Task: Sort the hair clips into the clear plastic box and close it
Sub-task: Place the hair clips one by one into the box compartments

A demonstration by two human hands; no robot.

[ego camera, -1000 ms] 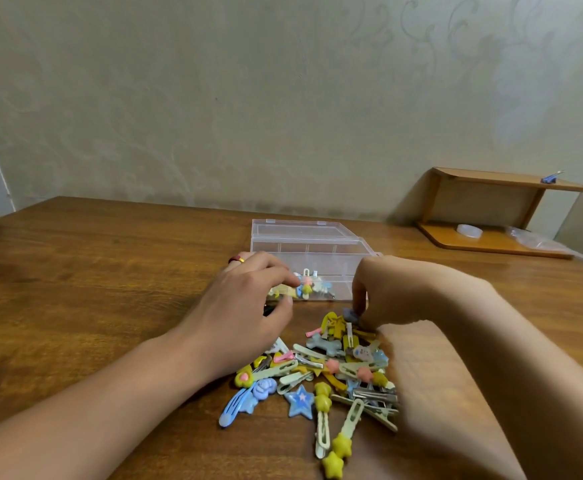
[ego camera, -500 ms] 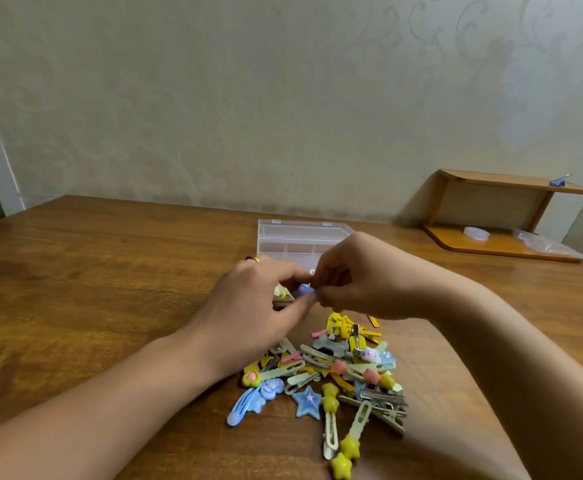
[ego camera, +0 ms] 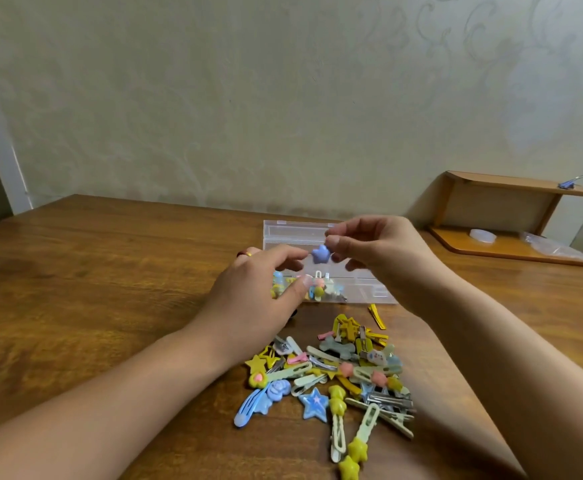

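Bare forearms without sleeves, two hands, gold ring [ego camera: 244, 253] with red stone on left hand [ego camera: 255, 296]

A pale patterned wall [ego camera: 248, 98] fills the upper frame above a brown wooden table [ego camera: 92, 278], with a small wooden shelf [ego camera: 512, 216] at right.

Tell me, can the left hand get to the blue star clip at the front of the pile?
Probably yes. The blue star clip lies on top at the pile's near edge with nothing covering it. The left hand is up by the clear box, holding nothing, and bare table lies between them.
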